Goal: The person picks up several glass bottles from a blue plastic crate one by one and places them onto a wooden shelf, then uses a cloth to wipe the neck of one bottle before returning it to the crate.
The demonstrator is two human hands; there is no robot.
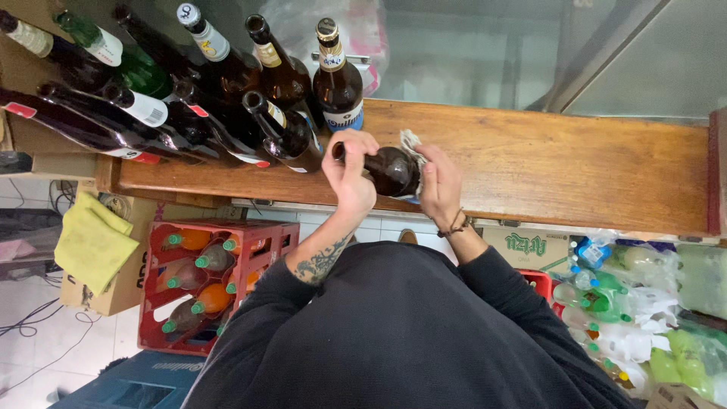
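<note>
I'd keep my left hand [350, 170] clamped round the neck of the dark brown glass bottle [390, 170] lying between both hands over the wooden bench [568, 163] while my right hand [441, 182] presses the white cloth [413, 144] against its body.

- A white neck label with a blue band [331, 58] wraps the upright brown glass bottle at the back of the wooden counter; a blue-and-white body label [346, 117] sits lower on the same bottle.
- White paper labels [147, 107] wrap the necks of the dark bottles standing at the counter's left end.
- A red rectangular label [20, 110] sits on the leftmost dark bottle.
- A brown cardboard box with green lettering [522, 248] stands under the counter's edge, right of the person.
- A brown cardboard box with dark print [121, 284] stands left of the red plastic crate, under a yellow cloth.
</note>
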